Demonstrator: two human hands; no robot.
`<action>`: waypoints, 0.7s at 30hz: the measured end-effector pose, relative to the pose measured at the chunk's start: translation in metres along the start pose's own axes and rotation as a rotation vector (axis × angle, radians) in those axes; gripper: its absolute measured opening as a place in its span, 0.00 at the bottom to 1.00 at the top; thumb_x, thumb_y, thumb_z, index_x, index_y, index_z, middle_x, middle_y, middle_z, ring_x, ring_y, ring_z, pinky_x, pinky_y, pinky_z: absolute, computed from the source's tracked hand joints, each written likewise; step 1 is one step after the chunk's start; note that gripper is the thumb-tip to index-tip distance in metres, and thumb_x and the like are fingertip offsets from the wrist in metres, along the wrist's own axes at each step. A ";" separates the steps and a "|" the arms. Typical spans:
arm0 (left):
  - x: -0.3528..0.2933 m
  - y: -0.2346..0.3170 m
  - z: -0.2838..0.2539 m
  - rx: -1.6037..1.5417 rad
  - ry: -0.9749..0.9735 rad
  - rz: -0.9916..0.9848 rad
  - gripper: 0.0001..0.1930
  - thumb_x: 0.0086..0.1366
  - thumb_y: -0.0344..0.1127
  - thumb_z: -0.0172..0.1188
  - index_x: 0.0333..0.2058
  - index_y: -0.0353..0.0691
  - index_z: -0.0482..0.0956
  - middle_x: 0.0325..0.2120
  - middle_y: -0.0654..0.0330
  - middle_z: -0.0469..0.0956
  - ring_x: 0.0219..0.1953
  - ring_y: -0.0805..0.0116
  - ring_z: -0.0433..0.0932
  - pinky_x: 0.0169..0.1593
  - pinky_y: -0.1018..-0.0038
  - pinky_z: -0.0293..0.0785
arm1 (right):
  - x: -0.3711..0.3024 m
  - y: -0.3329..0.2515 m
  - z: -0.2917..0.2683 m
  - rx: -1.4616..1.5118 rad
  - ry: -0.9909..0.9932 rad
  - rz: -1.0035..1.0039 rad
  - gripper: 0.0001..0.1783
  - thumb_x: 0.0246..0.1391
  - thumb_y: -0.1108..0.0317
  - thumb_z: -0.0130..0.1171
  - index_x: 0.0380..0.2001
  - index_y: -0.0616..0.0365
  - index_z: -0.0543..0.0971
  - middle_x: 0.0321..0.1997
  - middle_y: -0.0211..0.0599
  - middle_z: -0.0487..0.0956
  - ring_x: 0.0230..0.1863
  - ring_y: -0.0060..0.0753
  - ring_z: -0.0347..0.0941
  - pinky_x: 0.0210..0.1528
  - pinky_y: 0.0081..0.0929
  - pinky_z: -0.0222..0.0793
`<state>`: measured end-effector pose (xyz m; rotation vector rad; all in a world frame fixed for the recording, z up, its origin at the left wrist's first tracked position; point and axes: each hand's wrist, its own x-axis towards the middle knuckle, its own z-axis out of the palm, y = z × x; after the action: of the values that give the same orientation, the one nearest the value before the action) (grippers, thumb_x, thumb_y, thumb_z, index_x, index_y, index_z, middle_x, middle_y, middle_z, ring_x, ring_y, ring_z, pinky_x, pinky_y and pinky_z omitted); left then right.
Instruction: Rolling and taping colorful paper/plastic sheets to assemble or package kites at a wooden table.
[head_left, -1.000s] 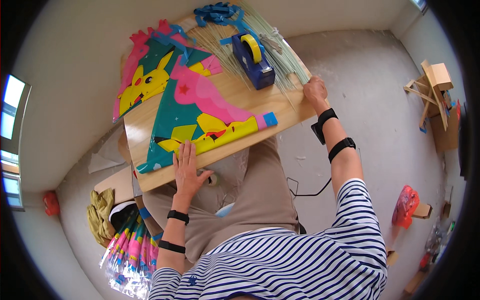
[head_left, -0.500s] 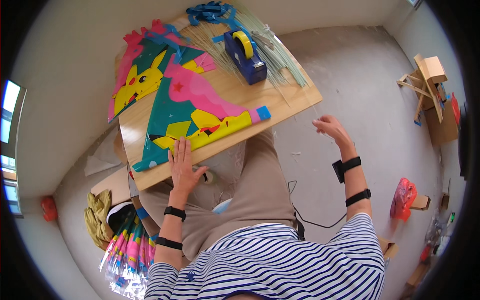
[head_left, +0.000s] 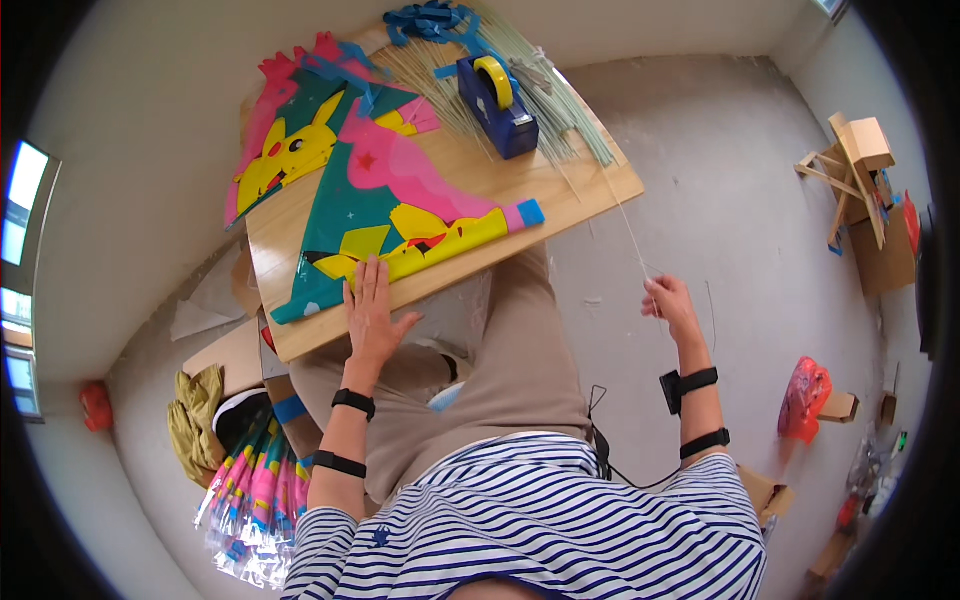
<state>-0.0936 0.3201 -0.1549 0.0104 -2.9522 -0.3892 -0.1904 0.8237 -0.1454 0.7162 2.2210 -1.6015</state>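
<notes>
My left hand (head_left: pixel 373 325) lies with its fingers stretched out on the near edge of a folded kite sheet (head_left: pixel 405 190). The sheet is glossy green, pink and yellow with a cartoon figure, and a blue tab sits at its right corner. Off the board's right side, my right hand (head_left: pixel 669 302) is closed in a pinch round a thin pale rod (head_left: pixel 630 229). This rod slants from my fingers up toward the board's right edge, near a loose bundle of similar rods (head_left: pixel 565 110).
The wooden board (head_left: pixel 575 200) also bears a blue tape dispenser (head_left: pixel 498 110), a second printed sheet (head_left: pixel 290 150) and tangled blue ribbon (head_left: pixel 425 22). Packed sheets in clear plastic (head_left: pixel 262 480) lie lower left. A red bag (head_left: pixel 803 400) and a wooden stool (head_left: pixel 850 175) stand at right.
My right hand has moved down slightly, and a thin rod now shows stretching from it toward the board. The left hand stays on the sheet.
</notes>
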 end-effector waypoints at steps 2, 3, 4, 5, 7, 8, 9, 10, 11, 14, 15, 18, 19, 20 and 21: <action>0.000 0.000 0.000 -0.010 -0.004 0.010 0.56 0.49 0.48 0.77 0.72 0.37 0.56 0.75 0.52 0.52 0.77 0.51 0.48 0.75 0.45 0.42 | 0.013 -0.018 0.014 0.063 -0.033 -0.052 0.21 0.61 0.61 0.64 0.50 0.66 0.77 0.28 0.36 0.79 0.23 0.27 0.77 0.24 0.23 0.71; -0.001 -0.001 0.000 -0.013 0.004 0.008 0.56 0.49 0.48 0.77 0.72 0.37 0.56 0.75 0.52 0.52 0.77 0.51 0.48 0.75 0.45 0.42 | 0.020 -0.034 0.028 0.083 -0.026 -0.094 0.21 0.61 0.61 0.65 0.51 0.65 0.77 0.28 0.36 0.79 0.24 0.26 0.78 0.24 0.24 0.71; -0.001 -0.001 0.001 -0.015 0.001 0.006 0.56 0.49 0.48 0.77 0.72 0.37 0.56 0.75 0.52 0.52 0.77 0.51 0.48 0.75 0.45 0.42 | 0.034 -0.045 0.039 0.107 -0.002 -0.103 0.22 0.60 0.62 0.65 0.52 0.64 0.77 0.28 0.36 0.79 0.24 0.27 0.78 0.25 0.24 0.72; -0.001 -0.002 0.002 -0.021 0.010 0.010 0.55 0.49 0.47 0.77 0.72 0.37 0.56 0.75 0.52 0.52 0.77 0.51 0.48 0.75 0.45 0.42 | 0.050 -0.053 0.051 0.131 0.015 -0.114 0.22 0.59 0.63 0.65 0.53 0.64 0.77 0.27 0.36 0.79 0.24 0.27 0.78 0.25 0.24 0.72; 0.002 0.000 0.005 -0.038 0.019 0.008 0.55 0.49 0.47 0.77 0.72 0.37 0.57 0.75 0.52 0.53 0.77 0.51 0.48 0.75 0.45 0.42 | 0.084 -0.063 0.062 0.096 0.038 -0.182 0.20 0.59 0.63 0.65 0.51 0.62 0.79 0.27 0.33 0.79 0.23 0.23 0.75 0.24 0.22 0.69; 0.001 0.001 0.004 -0.027 0.014 0.000 0.55 0.49 0.47 0.77 0.72 0.37 0.57 0.75 0.52 0.53 0.77 0.52 0.49 0.75 0.46 0.42 | 0.094 -0.062 0.068 0.065 0.056 -0.249 0.18 0.59 0.63 0.65 0.50 0.61 0.80 0.26 0.30 0.79 0.22 0.19 0.72 0.23 0.19 0.66; 0.001 0.002 0.003 -0.017 0.009 -0.008 0.54 0.49 0.47 0.77 0.72 0.37 0.58 0.74 0.53 0.54 0.77 0.52 0.49 0.75 0.46 0.42 | 0.098 -0.056 0.065 0.051 0.046 -0.248 0.18 0.59 0.63 0.65 0.50 0.61 0.80 0.26 0.30 0.79 0.22 0.19 0.72 0.23 0.19 0.66; 0.001 0.002 0.003 -0.017 0.006 -0.032 0.54 0.49 0.47 0.77 0.72 0.37 0.58 0.74 0.53 0.54 0.77 0.52 0.49 0.75 0.46 0.42 | 0.104 -0.047 0.058 0.010 0.137 -0.337 0.14 0.59 0.65 0.64 0.46 0.61 0.82 0.25 0.29 0.78 0.21 0.18 0.69 0.22 0.19 0.62; 0.004 0.004 0.004 -0.034 0.019 -0.017 0.54 0.49 0.47 0.77 0.71 0.37 0.58 0.74 0.53 0.54 0.76 0.52 0.50 0.75 0.47 0.42 | 0.107 -0.041 0.052 -0.030 0.226 -0.429 0.10 0.59 0.67 0.63 0.41 0.61 0.83 0.23 0.28 0.77 0.19 0.16 0.66 0.20 0.19 0.58; 0.002 0.002 0.003 -0.031 0.042 -0.057 0.52 0.50 0.48 0.76 0.71 0.38 0.60 0.74 0.54 0.55 0.76 0.53 0.52 0.75 0.47 0.43 | 0.066 -0.027 0.039 0.070 0.326 -0.352 0.05 0.59 0.73 0.62 0.35 0.60 0.85 0.24 0.27 0.78 0.23 0.15 0.67 0.24 0.17 0.59; 0.004 0.004 0.004 -0.047 0.059 -0.046 0.51 0.50 0.48 0.76 0.70 0.38 0.62 0.74 0.54 0.54 0.76 0.52 0.50 0.75 0.47 0.43 | 0.051 -0.024 0.032 0.110 0.317 -0.287 0.05 0.58 0.76 0.61 0.36 0.61 0.86 0.27 0.29 0.81 0.28 0.15 0.72 0.29 0.16 0.64; 0.005 0.007 0.001 -0.054 0.103 -0.057 0.49 0.49 0.48 0.76 0.68 0.37 0.66 0.72 0.53 0.55 0.75 0.48 0.50 0.75 0.48 0.44 | 0.012 -0.031 0.057 0.300 0.344 -0.380 0.06 0.59 0.79 0.60 0.36 0.61 0.86 0.28 0.28 0.80 0.29 0.15 0.71 0.28 0.15 0.63; 0.008 0.010 0.001 -0.057 0.140 -0.046 0.47 0.49 0.48 0.77 0.66 0.37 0.68 0.71 0.51 0.57 0.74 0.46 0.51 0.75 0.48 0.45 | 0.009 -0.033 0.067 0.261 0.287 -0.509 0.06 0.60 0.79 0.60 0.36 0.61 0.85 0.31 0.28 0.80 0.28 0.16 0.70 0.29 0.16 0.64; 0.007 0.010 0.002 -0.055 0.137 -0.060 0.47 0.49 0.48 0.77 0.66 0.37 0.68 0.71 0.51 0.57 0.74 0.46 0.51 0.75 0.48 0.45 | 0.000 -0.047 0.089 0.178 0.239 -0.640 0.06 0.59 0.79 0.60 0.36 0.62 0.85 0.33 0.29 0.80 0.30 0.18 0.71 0.32 0.18 0.66; 0.006 0.010 0.002 -0.070 0.140 -0.083 0.47 0.48 0.48 0.77 0.65 0.37 0.69 0.68 0.50 0.59 0.72 0.45 0.53 0.74 0.49 0.46 | -0.014 -0.068 0.117 0.095 0.191 -0.773 0.06 0.58 0.80 0.60 0.36 0.63 0.84 0.34 0.30 0.79 0.32 0.21 0.72 0.34 0.20 0.67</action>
<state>-0.1000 0.3298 -0.1535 0.1459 -2.8050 -0.4817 -0.2219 0.6936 -0.1227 -0.0085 2.7756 -2.0407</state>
